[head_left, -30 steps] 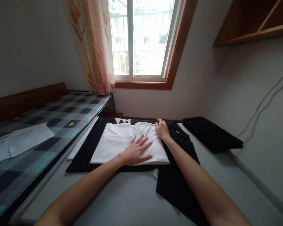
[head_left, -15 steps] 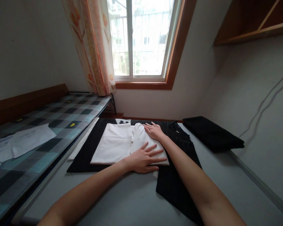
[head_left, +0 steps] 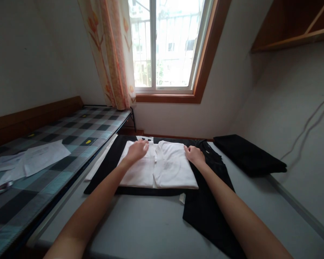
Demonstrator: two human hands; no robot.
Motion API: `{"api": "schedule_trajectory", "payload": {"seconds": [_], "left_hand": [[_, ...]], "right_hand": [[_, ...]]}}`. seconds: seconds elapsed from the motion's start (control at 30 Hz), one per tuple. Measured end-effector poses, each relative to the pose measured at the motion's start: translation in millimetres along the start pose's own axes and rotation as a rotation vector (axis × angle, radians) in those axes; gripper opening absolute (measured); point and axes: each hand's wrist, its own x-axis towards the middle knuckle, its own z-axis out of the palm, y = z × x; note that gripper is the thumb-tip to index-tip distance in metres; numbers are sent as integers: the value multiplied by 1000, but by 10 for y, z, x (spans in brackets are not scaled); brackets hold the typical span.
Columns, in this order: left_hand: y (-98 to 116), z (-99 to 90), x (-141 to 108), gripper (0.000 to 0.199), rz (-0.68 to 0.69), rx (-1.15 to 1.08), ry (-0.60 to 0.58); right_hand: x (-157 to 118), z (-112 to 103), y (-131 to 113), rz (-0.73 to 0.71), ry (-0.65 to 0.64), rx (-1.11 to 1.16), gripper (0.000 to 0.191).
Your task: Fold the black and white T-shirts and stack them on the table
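A white T-shirt (head_left: 175, 167), folded into a flat rectangle with a gap down its middle, lies on a spread black T-shirt (head_left: 202, 212). Over the left half of the white one hovers or rests my left hand (head_left: 137, 149), loosely bent with its fingers somewhat apart; I see nothing in it. My right hand (head_left: 195, 155) is at the white shirt's right far edge, fingers curled in and closed on that edge. The black shirt's collar is at the right, partly behind my right hand, and one sleeve hangs toward me.
Both shirts lie on a grey table (head_left: 148, 223). A folded black cloth (head_left: 248, 154) is at the far right by the wall. On the left a bed with a checked mattress (head_left: 97, 124) carries white papers (head_left: 45, 158). A window (head_left: 167, 46) and curtain (head_left: 110, 54) are ahead.
My left hand has lifted from the white shirt's right half and moved to its far left. My right hand has shifted from its top to the right edge, fingers now curled.
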Motion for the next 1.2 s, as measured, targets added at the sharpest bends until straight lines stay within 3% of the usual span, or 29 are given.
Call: {"api": "schedule_trajectory", "payload": {"seconds": [0.07,0.17,0.3,0.4,0.53,0.77,0.93,1.07,1.2], "left_hand": [[-321,-122,58,34,-214,239,-25],[-710,-204,78,42,-473,295,-143],[-987,-160,111,48,-568,235,-190],[-1062,-97,154,46,-585,86,-257],[-1058,-107,168,30,-546,-94,-285],[-943,-228,94,41,-519,-270,-352],[-870,-246,110,31,-377,-449,-214],[-641,-88,149,38,-309,-678,-112],[-333,228,142,39,-339,-701,-95]], "right_hand": [[-65,-49,17,39,-92,27,49],[-125,-56,-16,29,-149,77,48],[-151,-35,-92,4,-144,264,51],[-158,-59,-126,86,-186,507,42],[-177,-93,-131,127,-290,646,32],[-183,50,-142,-2,-184,619,55],[-115,-17,-96,-133,-58,600,47],[-14,-272,142,-162,36,574,45],[75,-397,545,-78,30,464,48]]}}
